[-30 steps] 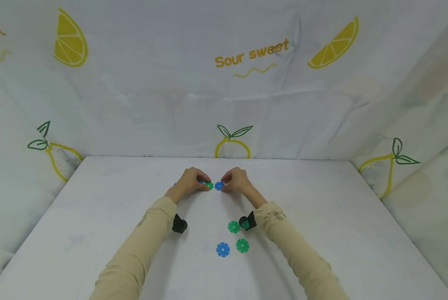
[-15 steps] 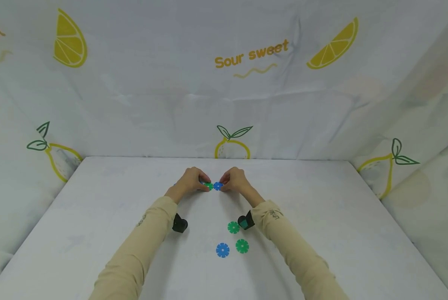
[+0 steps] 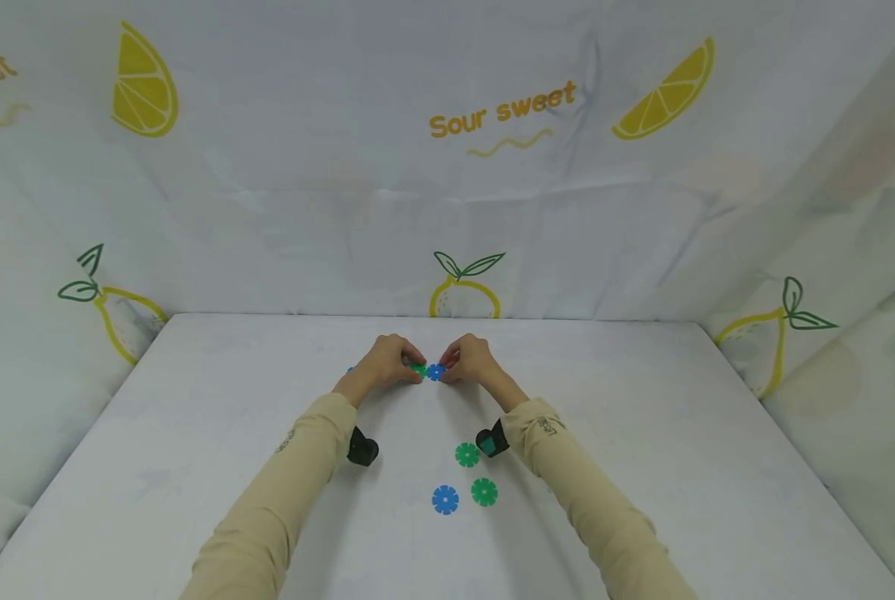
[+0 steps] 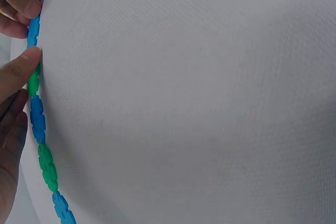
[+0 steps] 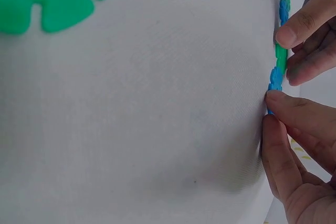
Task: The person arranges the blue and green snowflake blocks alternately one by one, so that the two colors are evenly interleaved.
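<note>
My left hand (image 3: 383,362) pinches a green notched plastic disc (image 3: 420,370) between thumb and fingers, near the far side of the table. In the left wrist view that green disc heads a row of linked discs, where a blue disc (image 4: 37,119), a green disc (image 4: 47,167) and another blue disc (image 4: 63,208) trail behind. My right hand (image 3: 475,362) pinches a blue notched disc (image 3: 436,372) by its right side. The blue disc's left edge meets the green disc's edge. Fingers partly cover both discs.
On the white table (image 3: 642,417) between the forearms lie two loose green discs, one (image 3: 467,454) near the right wrist camera (image 3: 492,442) and one (image 3: 484,492) closer. A loose blue disc (image 3: 445,500) lies beside them. A lemon-print cloth (image 3: 327,208) hangs behind the table.
My right hand has moved slightly left with the blue disc, and the gap to the green disc has closed. My left hand has shifted a little right. The loose discs stay put.
</note>
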Action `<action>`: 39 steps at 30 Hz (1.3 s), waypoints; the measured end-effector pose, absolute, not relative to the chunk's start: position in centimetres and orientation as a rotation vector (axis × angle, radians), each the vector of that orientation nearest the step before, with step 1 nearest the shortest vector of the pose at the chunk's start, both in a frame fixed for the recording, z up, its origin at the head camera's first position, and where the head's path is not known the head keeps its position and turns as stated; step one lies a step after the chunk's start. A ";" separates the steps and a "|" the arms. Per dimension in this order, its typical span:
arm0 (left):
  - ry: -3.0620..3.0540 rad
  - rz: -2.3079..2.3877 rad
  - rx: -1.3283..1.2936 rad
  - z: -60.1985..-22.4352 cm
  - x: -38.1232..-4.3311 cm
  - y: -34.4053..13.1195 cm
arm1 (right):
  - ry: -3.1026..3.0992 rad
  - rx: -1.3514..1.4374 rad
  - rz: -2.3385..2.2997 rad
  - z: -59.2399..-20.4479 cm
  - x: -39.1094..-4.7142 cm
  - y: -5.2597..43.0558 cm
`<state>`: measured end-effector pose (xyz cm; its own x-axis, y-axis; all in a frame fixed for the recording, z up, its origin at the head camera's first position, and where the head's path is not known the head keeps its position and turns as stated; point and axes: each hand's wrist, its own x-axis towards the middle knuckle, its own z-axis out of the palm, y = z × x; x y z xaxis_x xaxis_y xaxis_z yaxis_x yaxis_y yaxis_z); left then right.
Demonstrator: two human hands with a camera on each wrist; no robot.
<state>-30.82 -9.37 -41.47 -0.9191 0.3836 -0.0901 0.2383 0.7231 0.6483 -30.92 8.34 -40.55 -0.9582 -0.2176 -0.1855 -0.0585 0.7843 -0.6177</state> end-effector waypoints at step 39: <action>2.760 1.025 0.513 -42.4 -30.7 -7.6 | 2.266 -0.697 -1.240 -39.6 -23.3 16.9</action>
